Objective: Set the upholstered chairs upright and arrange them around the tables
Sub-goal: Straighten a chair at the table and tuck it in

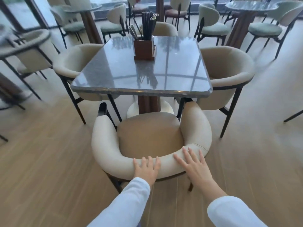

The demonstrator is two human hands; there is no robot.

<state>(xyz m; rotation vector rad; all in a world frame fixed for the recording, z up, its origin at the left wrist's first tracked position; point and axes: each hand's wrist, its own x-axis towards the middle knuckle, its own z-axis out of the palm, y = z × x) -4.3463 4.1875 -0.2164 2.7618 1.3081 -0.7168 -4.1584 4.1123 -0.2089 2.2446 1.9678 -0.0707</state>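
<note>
Wood floor [49, 161], glossy tabletop [114, 66] ahead. Near chair [147, 133] upright, facing it. Left hand [146, 168], right hand [194, 163] flat on backrest, fingers spread, gripping nothing.

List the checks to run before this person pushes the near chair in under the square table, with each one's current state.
1. Near chair upright on its legs: ok.
2. Left hand and right hand flat on the backrest: ok.
3. Seat faces the table at its near edge: ok.
4. Armrest ends clear of the legs of the left chair and right chair: cannot tell; the right side looks tight.
5. Armrests low enough to pass under the tabletop: cannot tell.
6. Cutlery holder upright, away from the near edge: ok.
</note>
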